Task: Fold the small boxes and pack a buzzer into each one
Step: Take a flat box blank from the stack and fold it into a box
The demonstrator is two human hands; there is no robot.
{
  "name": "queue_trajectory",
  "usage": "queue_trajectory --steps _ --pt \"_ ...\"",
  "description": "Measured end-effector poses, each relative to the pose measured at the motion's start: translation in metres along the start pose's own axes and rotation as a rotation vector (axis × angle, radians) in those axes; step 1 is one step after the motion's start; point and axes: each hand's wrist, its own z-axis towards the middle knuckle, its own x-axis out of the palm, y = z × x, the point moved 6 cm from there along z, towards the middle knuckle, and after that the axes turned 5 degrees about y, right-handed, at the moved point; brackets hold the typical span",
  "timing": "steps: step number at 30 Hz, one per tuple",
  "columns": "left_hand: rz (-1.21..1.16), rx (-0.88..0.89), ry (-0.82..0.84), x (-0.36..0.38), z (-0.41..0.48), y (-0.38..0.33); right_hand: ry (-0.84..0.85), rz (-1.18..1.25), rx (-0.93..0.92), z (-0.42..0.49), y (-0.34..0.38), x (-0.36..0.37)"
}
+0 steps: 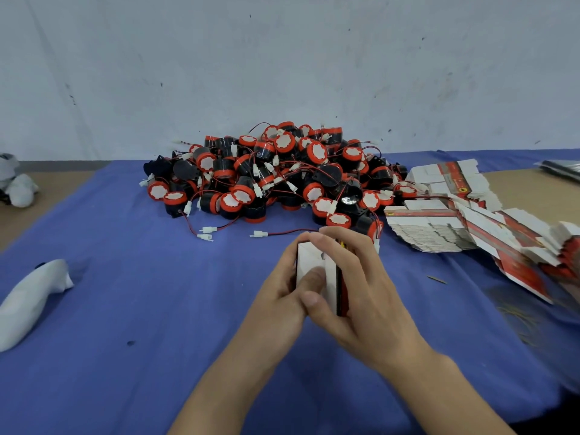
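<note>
A small white and red box (309,260) is held upright between both hands above the blue cloth (141,309). My left hand (282,293) grips its left side, with the thumb pressed on the white face. My right hand (361,287) wraps over its top and right side, where a red and black edge shows. Behind the hands lies a big pile of black and red buzzers (276,174) with red wires and white plugs. Stacks of flat unfolded boxes (445,221) lie to the right. Whether a buzzer is inside the held box is hidden.
A white cloth bundle (29,296) lies at the left on the blue cloth, and another white bundle (17,183) sits at the far left on the brown table. Loose plugs (205,232) trail in front of the pile. A grey wall stands behind.
</note>
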Motion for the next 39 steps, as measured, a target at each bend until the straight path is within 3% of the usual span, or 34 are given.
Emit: queue_trajectory --steps 7,15,18,23,26,28,33,39 --pt "-0.366 -0.096 -0.154 -0.012 0.004 0.003 0.109 0.096 0.208 0.001 -0.021 0.0" --pt "-0.273 -0.025 -0.137 -0.02 0.005 -0.001 0.2 0.082 0.261 -0.003 -0.03 0.003" --pt "-0.052 -0.012 -0.147 -0.019 0.0 -0.003 0.227 0.095 0.236 -0.002 -0.029 0.006" --pt "0.775 0.144 -0.233 -0.018 -0.006 -0.007 0.324 0.04 0.35 -0.008 -0.045 0.016" --pt "1.252 0.153 -0.222 -0.016 -0.003 0.004 0.414 -0.02 0.404 -0.013 -0.057 0.021" --pt "1.444 0.133 -0.142 -0.013 0.0 0.017 0.491 -0.073 0.437 -0.017 -0.068 0.023" --pt "1.566 0.085 -0.038 0.0 0.007 0.027 0.654 -0.105 0.531 -0.03 -0.087 0.029" --pt "1.537 0.45 -0.276 0.02 0.002 0.007 0.593 -0.069 0.632 -0.029 -0.109 0.021"
